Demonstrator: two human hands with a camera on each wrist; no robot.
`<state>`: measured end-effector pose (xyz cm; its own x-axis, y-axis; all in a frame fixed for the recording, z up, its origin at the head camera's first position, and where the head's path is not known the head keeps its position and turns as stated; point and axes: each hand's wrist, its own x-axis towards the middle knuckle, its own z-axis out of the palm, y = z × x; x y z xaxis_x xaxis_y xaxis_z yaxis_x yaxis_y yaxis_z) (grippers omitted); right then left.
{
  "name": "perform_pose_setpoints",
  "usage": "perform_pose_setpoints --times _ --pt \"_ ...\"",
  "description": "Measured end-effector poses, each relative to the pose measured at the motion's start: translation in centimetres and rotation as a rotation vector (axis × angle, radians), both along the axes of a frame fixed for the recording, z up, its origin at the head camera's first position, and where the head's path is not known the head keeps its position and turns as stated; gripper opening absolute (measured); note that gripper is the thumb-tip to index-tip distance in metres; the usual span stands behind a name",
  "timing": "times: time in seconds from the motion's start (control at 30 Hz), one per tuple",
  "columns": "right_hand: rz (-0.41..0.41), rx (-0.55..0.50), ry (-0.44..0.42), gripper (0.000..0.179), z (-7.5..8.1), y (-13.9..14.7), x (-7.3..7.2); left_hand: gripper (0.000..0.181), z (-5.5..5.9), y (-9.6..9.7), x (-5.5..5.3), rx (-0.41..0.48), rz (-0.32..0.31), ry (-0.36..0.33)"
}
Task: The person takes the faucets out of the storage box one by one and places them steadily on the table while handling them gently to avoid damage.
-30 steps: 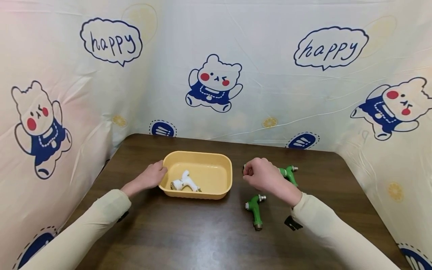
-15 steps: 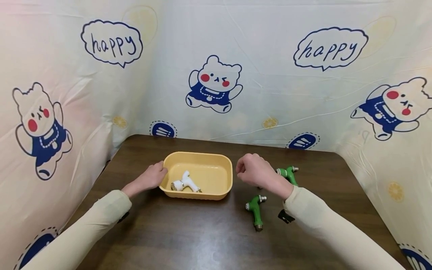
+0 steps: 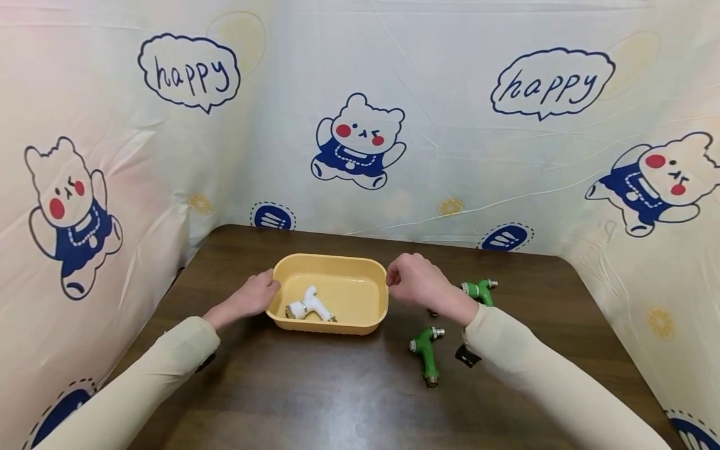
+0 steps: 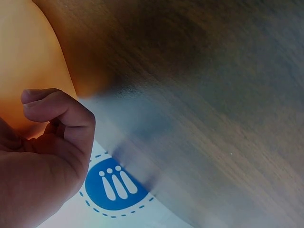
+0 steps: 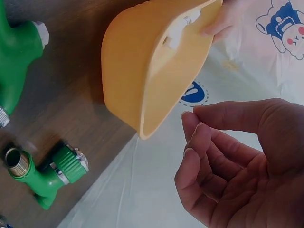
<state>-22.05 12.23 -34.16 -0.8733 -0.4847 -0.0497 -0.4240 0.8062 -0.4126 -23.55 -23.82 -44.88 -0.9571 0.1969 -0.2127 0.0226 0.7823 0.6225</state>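
Observation:
A yellow basin point(image 3: 360, 300) stands on the table with a white faucet point(image 3: 311, 304) lying in it. At the basin's left end, my left hand point(image 3: 255, 295) grips the rim; its curled fingers also show beside the yellow wall in the left wrist view. My right hand point(image 3: 419, 281) hovers just at the basin's right rim. In the right wrist view its thumb and index fingertips come together with nothing between them, the other fingers loosely curled. One green faucet point(image 3: 427, 356) lies in front of the right hand, and another green faucet point(image 3: 480, 291) lies beyond its wrist.
A small metal end point(image 3: 432, 312) shows below the right hand, the rest of it hidden. The brown table point(image 3: 315, 387) ends at a printed cloth point(image 3: 427, 206) hung around the back and sides.
My right hand has moved left from above the green faucets to the basin's right rim. The left hand and the basin have stayed in place.

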Motion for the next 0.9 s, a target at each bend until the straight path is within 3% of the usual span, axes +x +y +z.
perform_pose_setpoints --times 0.2,0.4,0.63,0.73,0.9 --pt "0.025 0.006 0.002 0.007 0.1 -0.8 -0.1 0.047 -0.1 -0.3 -0.2 0.017 -0.02 0.006" --pt "0.037 0.017 0.01 0.01 0.2 -1.3 -0.2 0.049 -2.9 -1.9 -2.1 0.043 -0.068 0.041" --pt "0.038 0.022 -0.022 0.011 0.0 -2.0 -0.6 0.047 -6.5 -3.3 -4.2 0.052 -0.037 0.032" --pt "0.035 0.028 -0.024 0.012 -0.2 -2.4 -0.7 0.048 -6.5 -3.3 -4.2 0.044 -0.051 0.037" --pt "0.049 0.038 -0.009 0.014 -0.3 -2.8 -1.0 0.05 -4.9 -2.8 -3.2 0.043 -0.062 0.037"
